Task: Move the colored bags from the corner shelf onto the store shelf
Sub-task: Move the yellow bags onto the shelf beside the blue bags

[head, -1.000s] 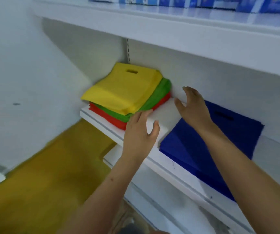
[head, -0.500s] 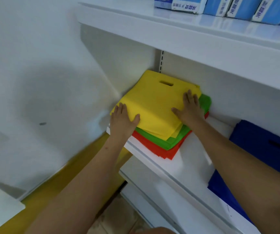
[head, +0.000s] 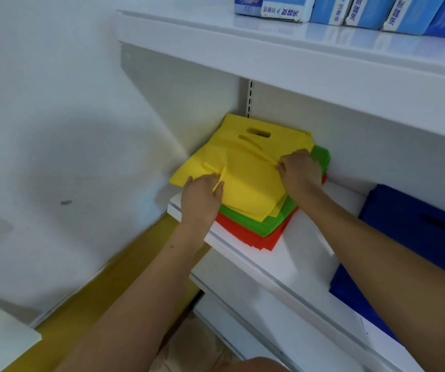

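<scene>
The left hand (head: 202, 196) pinches the near-left edge of the yellow bags (head: 245, 167), fabric bunched between its fingers. The right hand (head: 300, 171) grips a fold of the same bags at their right side. They top a stack at frame centre, over green bags (head: 272, 220) and red bags (head: 259, 237), on the white shelf (head: 296, 264) by the wall corner. Blue bags (head: 417, 224) lie at right; blue boxes (head: 350, 8) line the upper shelf, top right.

White wall (head: 55, 130) meets a yellow floor (head: 114, 285); white shelving (head: 296, 60) carries blue boxes (head: 350, 9) on the upper shelf, evenly lit.
</scene>
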A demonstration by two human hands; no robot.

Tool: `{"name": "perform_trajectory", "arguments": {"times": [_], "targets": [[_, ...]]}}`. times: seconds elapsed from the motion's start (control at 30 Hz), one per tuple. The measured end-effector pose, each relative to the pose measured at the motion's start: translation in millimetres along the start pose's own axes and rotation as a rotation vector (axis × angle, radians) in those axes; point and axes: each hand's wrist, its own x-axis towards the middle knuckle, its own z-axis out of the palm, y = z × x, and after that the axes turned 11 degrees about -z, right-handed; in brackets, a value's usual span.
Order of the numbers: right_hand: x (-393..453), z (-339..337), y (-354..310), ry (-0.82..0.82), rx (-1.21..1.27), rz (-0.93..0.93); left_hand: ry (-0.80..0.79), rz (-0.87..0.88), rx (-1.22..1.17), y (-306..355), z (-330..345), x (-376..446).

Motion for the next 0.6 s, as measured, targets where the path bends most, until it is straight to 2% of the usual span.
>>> {"name": "perform_trajectory", "arguments": {"times": [0.1, 0.13, 0.17, 0.3, 0.37, 0.4, 0.47, 0.6], "targets": [[-24.1, -23.5, 8.3, 0.101, 0.054, 0.036, 0.12, -0.01, -0.352, 26.2, -10.5, -27.2], [-34.4, -31.9, 14.5, 0.124, 0.088, 0.051, 0.11, -0.02, -0.437, 37.3, -14.2, -36.3], [-45.3, -41.2, 22.3, 0.14, 0.136, 0.078, 0.036, -0.032, -0.545, 49.8, -18.1, -44.9], [-99.4, -82.4, 64.9, 0.188, 0.332, 0.191, -0.46, -0.191, -1.092, 96.2, -19.0, -71.0], [-125.7, -99.2, 87.4, 0.226, 0.496, 0.238, -0.558, -0.303, -1.368, 118.5, -9.1, -82.6], [-141.5, -107.6, 100.2, 0.253, 0.549, 0.267, -0.555, -0.367, -1.423, 132.1, -1.3, -89.4], [-180.7, -124.8, 129.8, 0.308, 0.586, 0.325, -0.523, -0.434, -1.363, 165.4, 15.4, -109.9], [-271.7, -160.0, 197.9, 0.455, 0.541, 0.437, -0.591, -0.329, -1.192, 230.5, 56.4, -166.7]]}}
